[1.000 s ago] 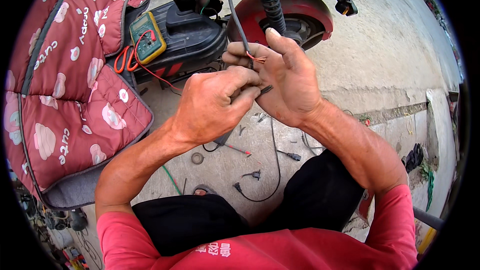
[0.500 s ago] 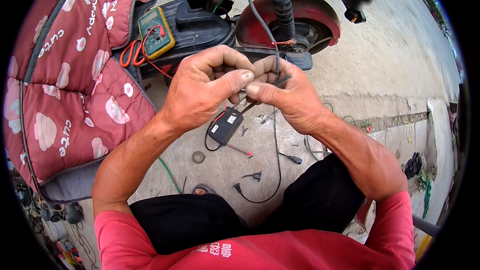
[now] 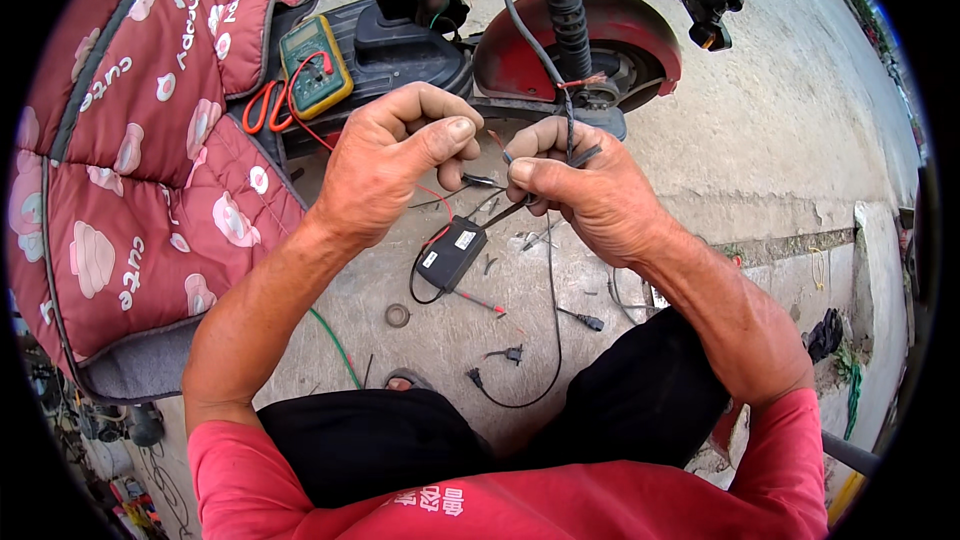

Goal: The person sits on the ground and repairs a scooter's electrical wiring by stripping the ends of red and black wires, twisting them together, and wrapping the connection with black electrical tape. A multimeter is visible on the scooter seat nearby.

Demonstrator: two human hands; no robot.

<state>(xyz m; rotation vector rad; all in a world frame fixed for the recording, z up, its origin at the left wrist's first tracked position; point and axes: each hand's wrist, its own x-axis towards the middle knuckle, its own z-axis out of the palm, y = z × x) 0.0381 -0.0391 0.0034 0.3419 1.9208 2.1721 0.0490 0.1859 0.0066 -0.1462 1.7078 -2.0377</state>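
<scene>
My right hand pinches a black electrical cable between thumb and fingers. A short bare-copper wire end sticks out from its fingertips toward the left. My left hand is a little apart from it, thumb pressed against curled fingers; whatever is between them is hidden. Close below the left fingers shows a dark cable end. Under the hands a black power adapter box with white labels lies on the ground, a dark lead running from it up toward my right hand. Reddish bare strands stand out from the cable higher up.
An electric scooter with a red rear wheel stands ahead. A yellow-green multimeter with red leads rests on its footboard. A maroon padded cover hangs at left. A plug, a connector and a tape roll lie on the concrete.
My hands have come apart: the left has drawn away leftward, the right has shifted slightly right and down with the cable. The copper wire end between them now shows.
</scene>
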